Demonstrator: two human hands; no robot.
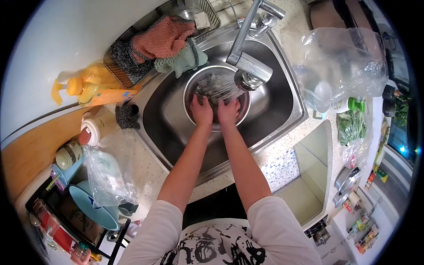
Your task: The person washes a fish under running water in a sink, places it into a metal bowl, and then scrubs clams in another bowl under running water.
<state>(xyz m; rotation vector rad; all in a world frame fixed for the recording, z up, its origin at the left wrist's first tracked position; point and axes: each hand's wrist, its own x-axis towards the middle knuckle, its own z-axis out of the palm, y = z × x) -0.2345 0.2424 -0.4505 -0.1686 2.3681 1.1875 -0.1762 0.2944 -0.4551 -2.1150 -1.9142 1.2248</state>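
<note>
A round metal bowl (190, 112) rests in the steel sink (274, 84), and water pours into it from the faucet (251, 70). Dark, wet contents (214, 86) lie in the bowl, too blurred to name. My left hand (202, 110) reaches into the bowl's left side, its fingers curled at the contents. Beside it, at the bowl's right side, my right hand (228, 111) also dips in with bent fingers. Fingertips of both hands are partly hidden by water and contents, so what they hold cannot be made out.
Cloths (163, 37) hang over a rack (121, 77) behind the sink. Orange soap bottles (95, 84), a steel scrubber (126, 115) and a plastic bag (108, 172) stand left. Right are a clear plastic bag (340, 62) and bagged greens (351, 126).
</note>
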